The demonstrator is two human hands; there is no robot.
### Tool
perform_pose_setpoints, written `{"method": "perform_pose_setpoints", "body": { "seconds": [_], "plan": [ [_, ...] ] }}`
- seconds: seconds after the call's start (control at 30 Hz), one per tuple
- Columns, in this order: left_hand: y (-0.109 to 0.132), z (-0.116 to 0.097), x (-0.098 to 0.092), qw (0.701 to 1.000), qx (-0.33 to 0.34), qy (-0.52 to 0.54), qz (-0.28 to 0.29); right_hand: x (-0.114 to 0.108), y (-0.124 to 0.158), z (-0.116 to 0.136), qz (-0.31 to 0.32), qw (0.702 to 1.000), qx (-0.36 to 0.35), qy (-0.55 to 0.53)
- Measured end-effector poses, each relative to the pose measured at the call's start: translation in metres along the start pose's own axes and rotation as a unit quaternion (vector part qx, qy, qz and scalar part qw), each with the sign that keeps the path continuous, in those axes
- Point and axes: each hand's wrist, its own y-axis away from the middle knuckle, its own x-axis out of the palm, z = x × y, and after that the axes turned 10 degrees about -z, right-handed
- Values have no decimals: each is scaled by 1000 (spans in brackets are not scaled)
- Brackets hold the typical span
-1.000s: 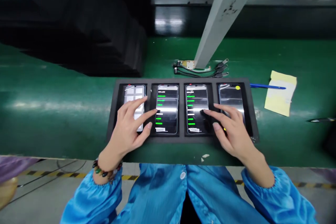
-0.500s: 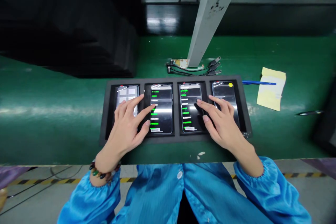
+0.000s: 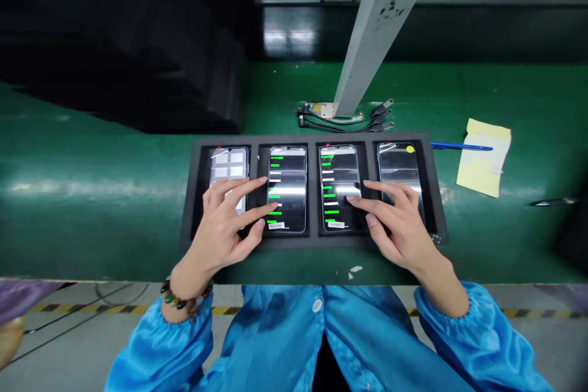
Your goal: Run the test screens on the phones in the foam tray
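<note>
Several smartphones lie face up in the slots of a black foam tray (image 3: 313,196). My left hand (image 3: 225,220) is open over the left end, its index fingertip on the screen of the second smartphone (image 3: 294,196), which shows a list in green and white text. Under that hand, the leftmost smartphone (image 3: 236,162) shows pale squares and is partly covered. My right hand (image 3: 397,223), also open, has its index fingertip on the third smartphone (image 3: 342,187), which displays a similar list. Beneath its other fingers is the rightmost smartphone (image 3: 397,162), dark with a yellow dot sticker.
Short black cables (image 3: 346,122) lie behind the tray at the foot of a grey metal post (image 3: 376,37). A tall black stack (image 3: 184,61) stands at the back left. To the right are a blue pen (image 3: 459,146), yellow paper (image 3: 482,171) and a dark pen (image 3: 554,202).
Both index fingertips have moved down their screens, toward the near edge. The whole scene has shifted slightly to the right in the view.
</note>
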Motion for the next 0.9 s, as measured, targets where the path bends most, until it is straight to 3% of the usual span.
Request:
{"method": "perform_pose_setpoints", "body": {
  "seconds": [0.2,0.37,0.53,0.7,0.8,0.9],
  "plan": [
    [2,0,-2,999,-22,17,-19,-4,-3,0,0,1000,11,-1],
    [6,3,-2,998,-46,27,-26,-33,-8,-39,-71,986,138,60],
    [6,5,0,998,-36,32,-28,-62,-4,-74,46,989,134,46],
    [3,5,2,999,-16,33,-39,-63,2,-77,101,984,122,82],
    [2,5,2,999,-17,34,-38,-59,2,-76,72,985,128,87],
    [3,6,2,999,-22,30,-35,-51,-2,-75,-18,987,144,74]
  ]
}}
